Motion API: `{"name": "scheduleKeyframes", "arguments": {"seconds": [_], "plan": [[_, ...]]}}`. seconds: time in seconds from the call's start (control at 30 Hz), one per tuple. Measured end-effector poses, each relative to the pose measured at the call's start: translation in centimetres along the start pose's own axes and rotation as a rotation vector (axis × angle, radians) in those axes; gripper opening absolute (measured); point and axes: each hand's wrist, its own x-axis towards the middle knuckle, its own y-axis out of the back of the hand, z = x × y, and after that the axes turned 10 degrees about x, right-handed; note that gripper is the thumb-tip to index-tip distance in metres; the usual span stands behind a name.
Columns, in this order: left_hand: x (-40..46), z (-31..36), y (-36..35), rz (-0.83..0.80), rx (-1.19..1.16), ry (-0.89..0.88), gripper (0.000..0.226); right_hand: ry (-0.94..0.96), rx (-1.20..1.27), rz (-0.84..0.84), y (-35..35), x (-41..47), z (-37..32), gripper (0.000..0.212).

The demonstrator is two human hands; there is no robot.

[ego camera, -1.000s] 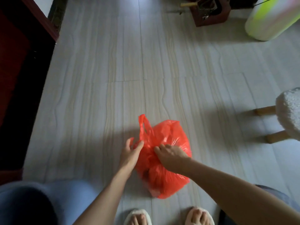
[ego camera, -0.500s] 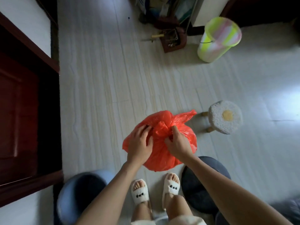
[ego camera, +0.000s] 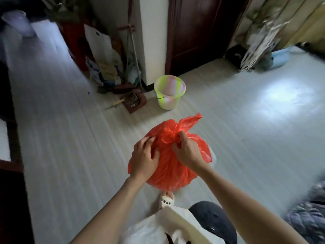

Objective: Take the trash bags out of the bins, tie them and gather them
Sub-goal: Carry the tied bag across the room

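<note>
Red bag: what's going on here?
A person is tying the red bag, held up over the floor. The left hand grips the plastic at the neck; the right hand pinches the gathered top, one handle sticking up loose. A striped bin stands unlined near the wall.

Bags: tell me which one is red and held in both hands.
The red trash bag, held above the floor; the left hand and right hand grip its gathered top. The white bag leans against the far clutter, untouched.
</note>
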Motion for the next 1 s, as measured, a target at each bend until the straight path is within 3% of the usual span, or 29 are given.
{"name": "scheduleKeyframes", "arguments": {"seconds": [0.2,0.47,0.67,0.8,1.0], "plan": [[12.8,9.7,-2.5,-0.119,0.011,-0.136,0.054,-0.059,0.02,0.165,10.2,8.6,2.7,0.012],[30.5,22.9,-10.6,-0.238,0.037,-0.438,0.065,-0.254,0.072,0.446,22.9,21.3,9.5,0.014],[42.2,32.3,-16.4,-0.392,0.085,-0.697,0.05,-0.374,0.048,0.574,31.4,30.0,14.3,0.013],[49.6,42.7,-20.7,-0.446,0.082,-0.836,0.066,-0.467,0.039,0.736,40.5,35.1,18.0,0.016],[55.8,58.8,-29.4,-0.515,0.089,-1.016,0.043,-0.608,-0.061,0.871,53.9,39.4,25.7,0.022]]}}
